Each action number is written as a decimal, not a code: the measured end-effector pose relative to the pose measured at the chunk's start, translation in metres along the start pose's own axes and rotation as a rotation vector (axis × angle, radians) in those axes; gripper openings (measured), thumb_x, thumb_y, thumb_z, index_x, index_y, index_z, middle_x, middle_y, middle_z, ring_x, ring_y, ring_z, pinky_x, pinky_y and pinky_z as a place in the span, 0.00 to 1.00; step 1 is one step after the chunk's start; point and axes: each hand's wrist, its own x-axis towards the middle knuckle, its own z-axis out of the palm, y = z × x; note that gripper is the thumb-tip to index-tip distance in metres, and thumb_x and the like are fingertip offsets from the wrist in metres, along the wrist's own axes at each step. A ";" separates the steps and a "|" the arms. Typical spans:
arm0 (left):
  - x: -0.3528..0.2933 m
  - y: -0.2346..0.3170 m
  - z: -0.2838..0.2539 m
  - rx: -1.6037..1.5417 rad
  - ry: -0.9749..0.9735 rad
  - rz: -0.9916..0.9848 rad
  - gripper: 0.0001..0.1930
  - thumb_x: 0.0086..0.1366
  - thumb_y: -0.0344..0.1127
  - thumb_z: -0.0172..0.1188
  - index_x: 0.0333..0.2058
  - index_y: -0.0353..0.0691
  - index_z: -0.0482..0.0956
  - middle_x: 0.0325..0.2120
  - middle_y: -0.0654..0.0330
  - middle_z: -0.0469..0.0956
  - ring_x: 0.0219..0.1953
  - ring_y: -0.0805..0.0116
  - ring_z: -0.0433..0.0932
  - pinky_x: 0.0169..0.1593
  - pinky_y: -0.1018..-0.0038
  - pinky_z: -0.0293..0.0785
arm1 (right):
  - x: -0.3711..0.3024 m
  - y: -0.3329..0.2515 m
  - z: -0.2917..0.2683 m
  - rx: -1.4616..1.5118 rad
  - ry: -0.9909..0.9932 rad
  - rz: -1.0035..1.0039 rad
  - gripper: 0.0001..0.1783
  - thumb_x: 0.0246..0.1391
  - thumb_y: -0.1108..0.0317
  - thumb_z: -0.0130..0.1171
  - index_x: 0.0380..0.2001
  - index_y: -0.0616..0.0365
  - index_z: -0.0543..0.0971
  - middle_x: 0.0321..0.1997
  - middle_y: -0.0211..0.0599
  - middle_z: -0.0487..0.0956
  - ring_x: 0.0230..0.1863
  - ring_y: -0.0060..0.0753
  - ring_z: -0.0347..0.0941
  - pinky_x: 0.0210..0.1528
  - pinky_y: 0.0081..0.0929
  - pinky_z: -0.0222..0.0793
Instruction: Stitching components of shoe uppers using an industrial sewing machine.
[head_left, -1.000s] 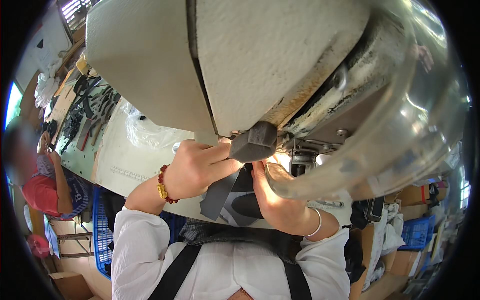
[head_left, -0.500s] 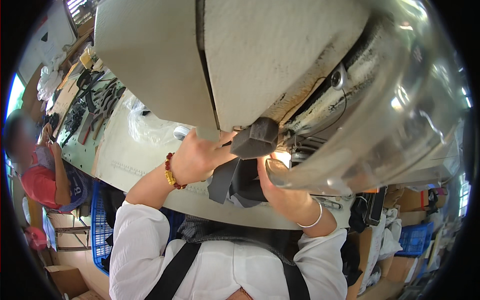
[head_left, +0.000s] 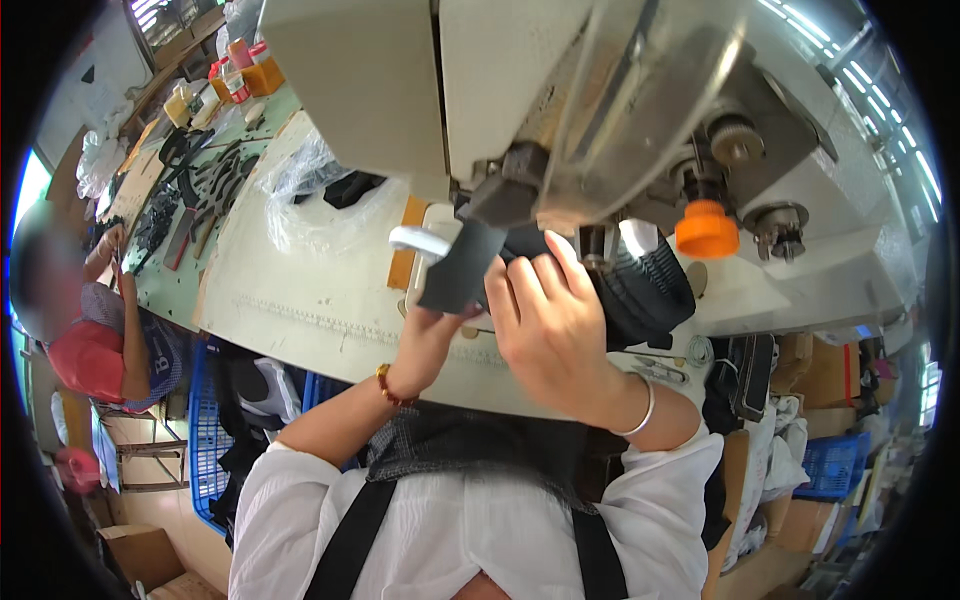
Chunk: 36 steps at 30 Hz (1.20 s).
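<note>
1. Grip of the left hand: closed on the lower end of a dark grey strip, with the fingertips partly hidden behind it. Around the wrist, a bracelet of red and gold beads.
2. Grip of the right hand: laid from above, fingers bent and a little spread, at the right edge of the strip and over a black ribbed piece. Clenched on this material or only pressing it: not possible to tell. Around this wrist, a pale bangle.
3. Position of the strip: between the two grips, slanting upward from the left one, with its upper end near a dark block.
4. Position of the ribbed piece: mostly to the right of the right grip, bunched in folds, partly covered by the fingers.
5. Above both grips: a pale machine head and a clear curved guard. To the upper right of the right grip, an orange knob.
6. Just above the left grip: a white lever. Farther to the upper left, on the pale counter, a clear plastic bag with a black scrap, inside or under it, not possible to tell.
7. Well apart, left of the left grip: a co-worker in red. Nearer, lower left of the same grip, a blue basket.
</note>
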 end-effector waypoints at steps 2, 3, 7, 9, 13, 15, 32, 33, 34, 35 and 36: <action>0.003 -0.003 -0.002 0.367 0.142 0.302 0.25 0.63 0.24 0.68 0.59 0.33 0.74 0.51 0.53 0.77 0.57 0.58 0.75 0.61 0.66 0.73 | 0.003 0.011 -0.008 0.111 -0.043 -0.041 0.17 0.49 0.70 0.61 0.43 0.67 0.80 0.30 0.39 0.71 0.34 0.40 0.74 0.42 0.36 0.72; 0.004 -0.001 -0.003 0.633 0.175 0.533 0.28 0.59 0.25 0.71 0.58 0.33 0.75 0.51 0.52 0.77 0.56 0.55 0.75 0.61 0.64 0.71 | 0.006 0.018 -0.013 0.125 -0.087 -0.038 0.19 0.49 0.71 0.61 0.46 0.66 0.79 0.28 0.36 0.72 0.33 0.38 0.75 0.36 0.35 0.70; -0.009 0.013 -0.004 0.961 0.062 0.631 0.32 0.54 0.30 0.76 0.57 0.33 0.75 0.51 0.49 0.77 0.58 0.48 0.73 0.61 0.60 0.70 | 0.012 0.034 -0.023 0.048 -0.044 -0.044 0.16 0.45 0.71 0.64 0.40 0.61 0.79 0.24 0.32 0.74 0.28 0.36 0.76 0.33 0.32 0.71; -0.017 0.016 0.000 0.921 -0.011 0.546 0.32 0.54 0.31 0.76 0.58 0.33 0.74 0.53 0.48 0.76 0.59 0.47 0.72 0.62 0.60 0.70 | 0.012 0.037 -0.023 0.040 -0.101 -0.041 0.29 0.38 0.74 0.67 0.50 0.63 0.79 0.29 0.33 0.78 0.33 0.38 0.78 0.34 0.35 0.71; -0.027 0.009 0.010 0.811 0.117 0.583 0.34 0.55 0.32 0.76 0.60 0.33 0.74 0.57 0.46 0.73 0.58 0.45 0.74 0.64 0.58 0.70 | 0.011 0.026 -0.017 0.003 -0.025 -0.032 0.14 0.43 0.73 0.62 0.36 0.63 0.80 0.29 0.38 0.75 0.35 0.42 0.76 0.39 0.36 0.72; -0.030 -0.001 0.020 0.616 0.017 0.443 0.32 0.61 0.32 0.74 0.62 0.34 0.73 0.61 0.48 0.70 0.61 0.53 0.73 0.64 0.59 0.71 | 0.011 0.017 -0.014 0.010 -0.004 -0.018 0.08 0.44 0.72 0.60 0.30 0.62 0.78 0.29 0.39 0.74 0.36 0.43 0.76 0.42 0.36 0.73; 0.045 0.068 -0.019 -0.364 -0.495 -0.542 0.20 0.77 0.40 0.57 0.60 0.35 0.76 0.53 0.56 0.82 0.53 0.65 0.84 0.60 0.64 0.82 | -0.003 0.016 0.007 -0.036 0.151 -0.138 0.19 0.43 0.70 0.63 0.40 0.69 0.84 0.21 0.32 0.71 0.24 0.33 0.70 0.41 0.36 0.75; 0.051 0.077 -0.019 -0.352 -0.467 -0.607 0.18 0.77 0.40 0.57 0.59 0.35 0.76 0.52 0.56 0.83 0.51 0.66 0.84 0.59 0.65 0.83 | -0.003 0.015 0.007 -0.058 0.163 -0.138 0.19 0.43 0.71 0.63 0.40 0.70 0.84 0.20 0.32 0.70 0.24 0.32 0.70 0.41 0.36 0.75; 0.057 0.087 -0.017 -0.379 -0.480 -0.677 0.17 0.77 0.39 0.58 0.58 0.35 0.77 0.51 0.56 0.83 0.50 0.66 0.85 0.57 0.65 0.84 | -0.002 0.013 0.007 -0.069 0.187 -0.121 0.20 0.43 0.71 0.63 0.42 0.69 0.85 0.19 0.30 0.68 0.23 0.30 0.68 0.40 0.35 0.75; 0.060 0.096 -0.014 -0.383 -0.470 -0.756 0.16 0.76 0.38 0.58 0.57 0.35 0.78 0.50 0.56 0.84 0.48 0.67 0.86 0.56 0.66 0.85 | -0.002 0.012 0.006 -0.074 0.177 -0.098 0.21 0.43 0.71 0.63 0.42 0.69 0.85 0.19 0.30 0.67 0.23 0.29 0.68 0.40 0.34 0.75; 0.061 0.101 -0.006 -0.311 -0.364 -0.810 0.09 0.75 0.32 0.58 0.47 0.35 0.82 0.39 0.62 0.84 0.36 0.76 0.85 0.42 0.76 0.85 | -0.002 0.011 0.005 -0.080 0.167 -0.078 0.21 0.43 0.71 0.63 0.43 0.69 0.85 0.19 0.29 0.67 0.23 0.29 0.68 0.40 0.34 0.75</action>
